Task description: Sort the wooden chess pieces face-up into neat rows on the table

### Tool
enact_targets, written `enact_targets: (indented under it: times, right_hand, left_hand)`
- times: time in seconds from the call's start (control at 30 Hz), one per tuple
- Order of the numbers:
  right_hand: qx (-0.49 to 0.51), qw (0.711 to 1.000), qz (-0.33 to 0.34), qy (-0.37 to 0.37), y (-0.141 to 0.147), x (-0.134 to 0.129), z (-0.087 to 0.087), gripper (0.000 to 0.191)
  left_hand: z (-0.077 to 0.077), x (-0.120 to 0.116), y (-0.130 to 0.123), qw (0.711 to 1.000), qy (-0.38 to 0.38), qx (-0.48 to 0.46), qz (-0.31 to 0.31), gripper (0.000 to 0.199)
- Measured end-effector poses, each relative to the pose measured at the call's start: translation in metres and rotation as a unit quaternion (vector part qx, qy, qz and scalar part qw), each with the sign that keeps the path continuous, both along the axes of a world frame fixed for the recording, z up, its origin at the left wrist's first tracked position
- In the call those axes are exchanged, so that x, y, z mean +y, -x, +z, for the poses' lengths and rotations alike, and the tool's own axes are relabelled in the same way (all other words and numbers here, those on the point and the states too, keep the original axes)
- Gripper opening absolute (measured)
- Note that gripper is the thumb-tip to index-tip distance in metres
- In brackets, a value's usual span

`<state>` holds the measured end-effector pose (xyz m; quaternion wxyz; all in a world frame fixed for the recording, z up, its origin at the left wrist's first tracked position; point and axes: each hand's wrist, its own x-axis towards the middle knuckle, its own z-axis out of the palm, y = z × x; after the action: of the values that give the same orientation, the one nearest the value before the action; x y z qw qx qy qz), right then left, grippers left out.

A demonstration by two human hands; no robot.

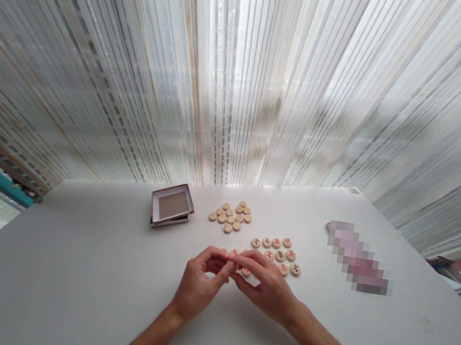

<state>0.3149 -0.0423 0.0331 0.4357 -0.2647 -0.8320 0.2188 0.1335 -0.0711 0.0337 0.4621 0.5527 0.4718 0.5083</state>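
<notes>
Over the near part of the table my left hand (201, 282) and my right hand (268, 287) meet at their fingertips. Thumb and fingers of each are pinched together; whatever lies between them is hidden. Round wooden xiangqi pieces (280, 255) with red or black characters lie face up in rows just behind and beside my right hand. A red-marked piece (246, 271) shows below its fingers, and another red-marked piece (225, 250) peeks out behind the fingertips. Farther back, a loose group of blank-side-up pieces (229, 212) rests on the table.
An open shallow box (155, 205) with a brown inside stands at the back left, propped on another box part (176, 222). A pixelated flat object (357, 257) lies on the right of the white table (80, 265). Sheer striped curtains (245, 81) hang along the back edge.
</notes>
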Motion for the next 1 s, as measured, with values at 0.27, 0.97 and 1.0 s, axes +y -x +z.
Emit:
enact_targets:
  times: [0.27,0.97,1.0]
  right_hand:
    - [-0.001,1.000,0.003,0.012,-0.001,0.000,0.002,0.040]
    - [0.003,0.998,0.008,0.066,-0.005,0.000,0.012,0.045]
    - [0.003,0.998,0.007,0.070,-0.005,0.000,0.011,0.044]
  left_hand:
    - [0.002,0.000,0.002,1.000,-0.008,0.003,0.000,0.020]
    - [0.000,0.000,0.002,0.999,-0.020,-0.002,-0.039,0.029]
    - [0.000,0.000,0.002,0.999,-0.022,0.001,-0.037,0.029]
